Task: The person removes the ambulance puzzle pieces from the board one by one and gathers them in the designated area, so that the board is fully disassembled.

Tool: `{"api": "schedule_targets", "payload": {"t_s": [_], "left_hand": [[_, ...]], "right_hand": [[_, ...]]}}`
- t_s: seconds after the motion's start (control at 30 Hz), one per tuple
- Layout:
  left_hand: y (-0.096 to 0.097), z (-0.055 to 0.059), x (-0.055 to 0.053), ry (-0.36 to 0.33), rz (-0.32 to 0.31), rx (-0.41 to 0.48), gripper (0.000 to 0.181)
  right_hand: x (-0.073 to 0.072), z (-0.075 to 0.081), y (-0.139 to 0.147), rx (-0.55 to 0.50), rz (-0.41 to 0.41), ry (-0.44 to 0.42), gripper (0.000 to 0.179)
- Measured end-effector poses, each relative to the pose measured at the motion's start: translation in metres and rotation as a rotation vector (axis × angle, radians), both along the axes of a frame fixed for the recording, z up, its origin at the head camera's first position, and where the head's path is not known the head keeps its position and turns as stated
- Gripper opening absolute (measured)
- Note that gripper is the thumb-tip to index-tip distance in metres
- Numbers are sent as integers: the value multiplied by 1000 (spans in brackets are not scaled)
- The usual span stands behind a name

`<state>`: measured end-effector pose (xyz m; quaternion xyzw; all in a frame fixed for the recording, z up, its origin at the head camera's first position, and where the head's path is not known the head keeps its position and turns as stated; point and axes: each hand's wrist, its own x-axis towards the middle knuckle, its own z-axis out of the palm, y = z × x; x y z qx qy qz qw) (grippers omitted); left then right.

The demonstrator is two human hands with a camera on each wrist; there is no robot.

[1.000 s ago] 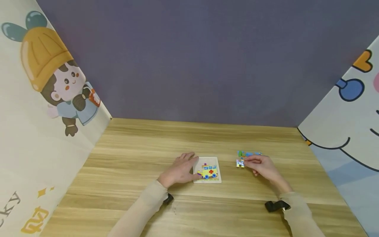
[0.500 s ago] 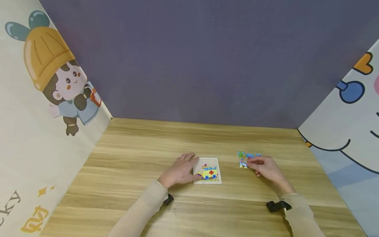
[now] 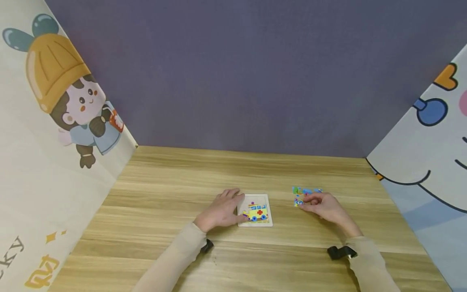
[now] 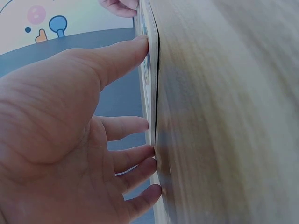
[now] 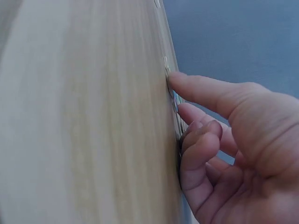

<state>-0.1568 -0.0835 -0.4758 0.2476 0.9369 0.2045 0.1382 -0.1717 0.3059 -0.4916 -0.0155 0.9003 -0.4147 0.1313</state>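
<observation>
In the head view, my left hand [image 3: 221, 209] rests at the left edge of a white-framed jigsaw board [image 3: 270, 211]. Its thumb lies on the board's lower left, and its fingers spread along the side. Part of a yellow ambulance picture [image 3: 254, 212] fills the lower part of the board; the upper part is pale. My right hand [image 3: 324, 207] pinches a small colourful puzzle piece [image 3: 298, 202] between thumb and forefinger, low over the table. In the right wrist view, thumb and fingertip meet at a thin piece [image 5: 175, 100], while the other fingers curl.
Just behind the right hand lie several blue and green puzzle pieces [image 3: 307, 190], partly hidden by its fingers. The wooden table [image 3: 204, 174] is bounded by a dark back panel [image 3: 248, 81] and printed side panels. Black straps circle both wrists.
The puzzle piece in my right hand has shifted slightly right and looks turned; the thumb now covers more of it. My left hand and the board have stayed in place.
</observation>
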Motion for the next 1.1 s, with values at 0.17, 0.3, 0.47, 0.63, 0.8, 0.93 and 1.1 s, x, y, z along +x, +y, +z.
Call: {"api": "schedule_targets", "payload": {"t_s": [0.17,0.3,0.47,0.63,0.8,0.93,1.1], "left_hand": [[0,0,0,7,-4,6,86],[0,0,0,4,-5,8,86],[0,1,0,-4,-4,9,86],[0,0,0,-5,1,11,87],[0,0,0,-2,7,6,88],[0,1,1,-9,12,7,88],[-1,0,2,-18,19,13,88]], "right_hand": [[-2,-2,2,-17,10,-2,42],[-3,-2,4,-33,17,-7,43],[-2,-2,4,-47,22,-18,43],[0,-1,4,-58,34,-29,43],[-1,1,5,-72,33,-24,46],[-1,3,2,-102,23,-27,46],[-2,6,-7,-138,32,-22,45]]}}
